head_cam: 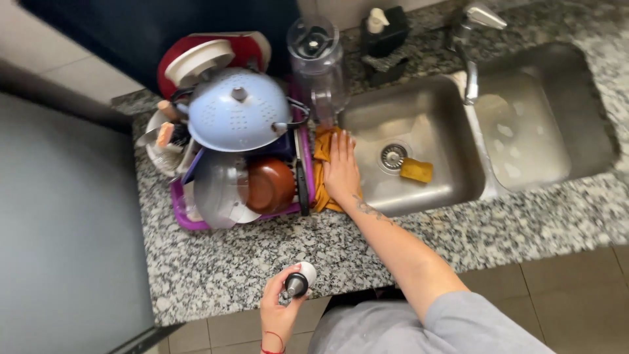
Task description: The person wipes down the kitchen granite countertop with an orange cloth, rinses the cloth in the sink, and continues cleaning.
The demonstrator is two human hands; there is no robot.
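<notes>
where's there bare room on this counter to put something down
Bare granite countertop runs in front of the purple dish rack, up to the left hand holding a spray bottle. The strip before the sink is free too. The rack is packed; the right hand presses an orange cloth beside it.

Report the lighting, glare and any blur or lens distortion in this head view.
Head view: soft daylight, bright on the right sink basin with pale glare patches; the dark panel behind the dish rack is underexposed. Wide-angle bending curves the granite counter edges. The right hand on the orange cloth is sharp; the left hand holding a small spray bottle is slightly soft.
</notes>
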